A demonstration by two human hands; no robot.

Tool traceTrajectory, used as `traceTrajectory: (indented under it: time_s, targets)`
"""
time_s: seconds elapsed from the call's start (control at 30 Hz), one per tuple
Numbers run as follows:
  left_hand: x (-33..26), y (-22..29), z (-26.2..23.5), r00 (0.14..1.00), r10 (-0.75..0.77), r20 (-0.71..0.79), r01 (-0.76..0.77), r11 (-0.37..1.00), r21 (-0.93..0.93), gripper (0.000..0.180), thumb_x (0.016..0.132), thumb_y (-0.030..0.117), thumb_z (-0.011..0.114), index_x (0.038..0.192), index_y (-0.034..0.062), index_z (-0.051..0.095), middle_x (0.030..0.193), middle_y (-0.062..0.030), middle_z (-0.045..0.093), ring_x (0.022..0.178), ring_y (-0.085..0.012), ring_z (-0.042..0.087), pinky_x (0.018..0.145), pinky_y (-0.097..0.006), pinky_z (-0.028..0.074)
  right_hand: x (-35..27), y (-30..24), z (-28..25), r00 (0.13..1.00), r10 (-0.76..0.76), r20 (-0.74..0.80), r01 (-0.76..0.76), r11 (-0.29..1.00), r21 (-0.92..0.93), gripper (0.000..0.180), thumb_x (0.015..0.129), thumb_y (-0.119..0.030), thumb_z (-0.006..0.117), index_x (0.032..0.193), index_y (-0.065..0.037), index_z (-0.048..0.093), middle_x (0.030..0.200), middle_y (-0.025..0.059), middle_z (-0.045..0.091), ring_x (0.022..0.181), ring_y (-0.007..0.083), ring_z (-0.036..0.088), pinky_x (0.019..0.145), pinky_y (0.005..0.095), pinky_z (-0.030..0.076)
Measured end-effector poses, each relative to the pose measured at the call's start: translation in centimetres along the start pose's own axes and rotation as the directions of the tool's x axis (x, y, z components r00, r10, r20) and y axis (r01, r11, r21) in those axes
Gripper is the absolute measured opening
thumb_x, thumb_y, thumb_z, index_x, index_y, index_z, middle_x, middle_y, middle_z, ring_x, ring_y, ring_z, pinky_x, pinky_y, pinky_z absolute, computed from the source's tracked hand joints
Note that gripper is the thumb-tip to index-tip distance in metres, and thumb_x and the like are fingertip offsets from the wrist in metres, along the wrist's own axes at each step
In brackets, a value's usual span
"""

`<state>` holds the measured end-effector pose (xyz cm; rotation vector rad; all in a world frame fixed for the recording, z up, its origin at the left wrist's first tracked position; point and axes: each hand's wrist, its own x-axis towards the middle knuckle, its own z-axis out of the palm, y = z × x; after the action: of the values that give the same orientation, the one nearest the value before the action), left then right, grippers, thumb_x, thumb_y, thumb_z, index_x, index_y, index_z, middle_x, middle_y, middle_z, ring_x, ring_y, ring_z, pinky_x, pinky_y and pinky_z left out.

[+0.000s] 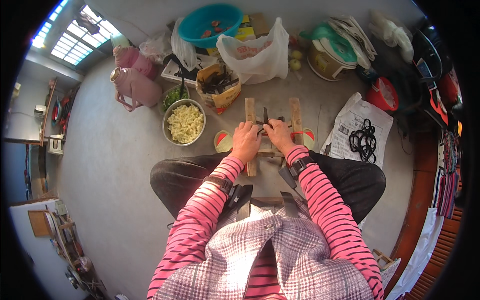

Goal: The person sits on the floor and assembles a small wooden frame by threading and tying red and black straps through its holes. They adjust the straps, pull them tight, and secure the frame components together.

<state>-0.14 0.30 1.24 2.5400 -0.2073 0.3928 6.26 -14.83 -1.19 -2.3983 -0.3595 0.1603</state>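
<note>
My left hand [246, 141] grips wooden frame [272, 131] | my right hand [278, 135] pinches a dark strip [265, 116] on it | bowl [184, 122] of shreds on floor, left.

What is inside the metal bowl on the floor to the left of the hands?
The metal bowl is nearly full of pale yellow chopped pieces, heaped to just below the rim. The heap covers the bottom of the bowl, so anything beneath it cannot be seen.

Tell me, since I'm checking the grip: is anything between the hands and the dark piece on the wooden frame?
Nothing visible is. The left hand and right hand both already rest on the dark piece over the wooden frame.
</note>
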Motion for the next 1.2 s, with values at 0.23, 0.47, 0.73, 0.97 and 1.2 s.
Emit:
traceTrajectory:
  time_s: [0.23, 0.47, 0.73, 0.97, 1.2]
  targets:
    - [1.9, 0.0, 1.6, 0.983, -0.078, 0.168, 0.056, 0.989, 0.135, 0.011, 0.079, 0.012, 0.063, 0.089, 0.0068, 0.063, 0.093, -0.0092, 0.058, 0.093, -0.0312, 0.059, 0.076, -0.042, 0.051, -0.9, 0.4, 0.1, 0.995, -0.091, -0.043, 0.098, 0.971, 0.217, 0.02, 0.09, -0.023, 0.058, 0.085, -0.003, 0.06, 0.081, 0.0184, 0.065, 0.081, 0.0415, 0.061, 0.07, 0.048, 0.048]
    - [1.0, 0.1, 2.4, 0.988, -0.146, -0.052, 0.149, 0.987, 0.066, 0.007, 0.079, 0.008, 0.063, 0.085, 0.0063, 0.063, 0.09, -0.0082, 0.058, 0.089, -0.0313, 0.06, 0.074, -0.042, 0.051, -1.7, 1.4, 0.0, 0.93, -0.338, 0.145, 0.36, 0.917, -0.174, 0.004, 0.086, -0.014, 0.057, 0.09, -0.011, 0.058, 0.077, 0.0128, 0.067, 0.076, 0.0343, 0.066, 0.063, 0.045, 0.051]
    - [-0.4, -0.9, 2.8, 0.905, -0.4, -0.142, 0.318, 0.86, -0.399, 0.011, 0.074, -0.003, 0.068, 0.079, 0.0052, 0.062, 0.077, -0.0079, 0.055, 0.069, -0.0237, 0.058, 0.065, -0.033, 0.047, -1.7, 2.1, 0.4, 0.918, -0.312, 0.246, 0.378, 0.876, -0.3, 0.014, 0.084, -0.01, 0.056, 0.098, -0.013, 0.053, 0.072, 0.0134, 0.068, 0.07, 0.0334, 0.068, 0.058, 0.0442, 0.051]
    - [0.2, -0.9, 1.0, 0.982, -0.156, -0.102, 0.129, 0.963, -0.236, 0.009, 0.077, 0.0, 0.066, 0.083, 0.0056, 0.062, 0.081, -0.011, 0.057, 0.074, -0.0328, 0.059, 0.069, -0.038, 0.049, -2.0, 1.8, -0.1, 0.919, -0.271, 0.287, 0.354, 0.887, -0.295, 0.011, 0.092, -0.015, 0.051, 0.103, -0.015, 0.052, 0.078, 0.0131, 0.067, 0.073, 0.0354, 0.067, 0.06, 0.0476, 0.049]
    - [2.1, -1.2, -0.2, 0.992, 0.023, 0.12, -0.013, 0.996, -0.087, 0.01, 0.082, 0.014, 0.065, 0.085, 0.0059, 0.059, 0.084, -0.0134, 0.063, 0.082, -0.0366, 0.061, 0.071, -0.046, 0.049, -3.6, 1.8, -0.9, 0.918, -0.388, 0.076, 0.395, 0.89, -0.226, 0.013, 0.085, -0.009, 0.059, 0.098, -0.01, 0.057, 0.088, 0.009, 0.06, 0.09, 0.0295, 0.058, 0.075, 0.041, 0.051]
